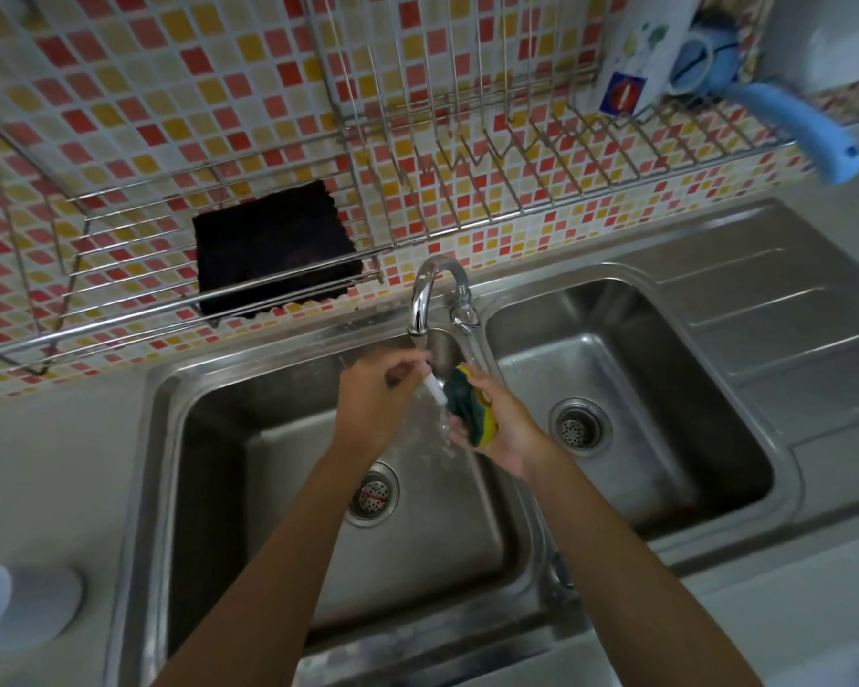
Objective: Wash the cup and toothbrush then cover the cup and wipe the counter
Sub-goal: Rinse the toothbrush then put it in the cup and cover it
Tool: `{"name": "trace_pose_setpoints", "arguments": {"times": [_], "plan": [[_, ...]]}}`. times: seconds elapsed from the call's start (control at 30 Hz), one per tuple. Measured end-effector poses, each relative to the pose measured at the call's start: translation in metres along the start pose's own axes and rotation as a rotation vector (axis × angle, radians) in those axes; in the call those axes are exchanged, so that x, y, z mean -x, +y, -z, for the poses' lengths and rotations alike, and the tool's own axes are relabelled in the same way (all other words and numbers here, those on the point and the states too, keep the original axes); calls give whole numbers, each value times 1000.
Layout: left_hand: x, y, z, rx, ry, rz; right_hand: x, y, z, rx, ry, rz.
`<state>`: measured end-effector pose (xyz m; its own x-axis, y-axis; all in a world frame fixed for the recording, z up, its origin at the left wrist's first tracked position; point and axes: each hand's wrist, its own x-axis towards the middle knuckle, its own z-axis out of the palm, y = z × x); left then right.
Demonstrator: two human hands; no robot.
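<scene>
Near left, a white cup [21, 607] lies on the worktop [45, 463]. Over the left basin of the sink [442, 547], the left hand [373, 404] pinches a toothbrush [435, 389] under running water from the tap [432, 290]. The right hand [504, 431] grips a green-and-yellow sponge [469, 411] just beside it. Behind, a dark cloth [274, 250] sits on the wire rack [120, 290].

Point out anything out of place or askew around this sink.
The blue long-handled utensil in the wire rack lies tilted, its handle jutting past the rack's front edge above the drainboard. Otherwise nothing stands out.
</scene>
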<state>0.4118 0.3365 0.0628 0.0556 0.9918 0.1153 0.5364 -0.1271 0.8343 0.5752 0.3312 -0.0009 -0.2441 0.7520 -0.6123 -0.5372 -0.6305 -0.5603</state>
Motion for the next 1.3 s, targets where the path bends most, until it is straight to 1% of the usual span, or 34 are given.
{"name": "trace_pose_setpoints", "arguments": {"times": [0.07, 0.13, 0.23, 0.37, 0.53, 0.63, 0.73, 0.8, 0.87, 0.93, 1.03, 1.17, 1.23, 1.3], "plan": [[0, 1, 0, -46, 11, -46, 0, 4, -3, 70, -32, -9], [0, 1, 3, -80, 49, -99, -3, 7, -5, 128, -27, -9], [1, -1, 12, -91, 75, -131, -5, 9, -10, 145, 6, -7], [8, -5, 27, -166, 113, -148, -7, 10, -21, 147, -10, -28], [27, -16, 49, -220, 161, -83, -7, 7, -35, 171, -42, -21], [39, -29, 61, -204, 223, 29, -10, 5, -41, 208, -30, 53], [52, -43, 69, -175, 279, 116, -17, 2, -43, 314, -5, 146], [60, -50, 73, -163, 300, 161, -19, -1, -45, 433, 49, 219], [70, -57, 76, -164, 303, 176, -25, -6, -45, 572, 168, 279], [80, -62, 77, -156, 302, 190, -35, -14, -43, 661, 263, 306], [92, -67, 75, -175, 287, 212, -49, -28, -42, 844, 338, 390], [101, -67, 76, -174, 262, 218, -54, -48, -43, 809, 328, 370], [104, -67, 79, -159, 275, 229, -53, -56, -43, 943, 407, 426], [106, -66, 83, -157, 295, 234, -49, -60, -44, 972, 452, 472]]}}
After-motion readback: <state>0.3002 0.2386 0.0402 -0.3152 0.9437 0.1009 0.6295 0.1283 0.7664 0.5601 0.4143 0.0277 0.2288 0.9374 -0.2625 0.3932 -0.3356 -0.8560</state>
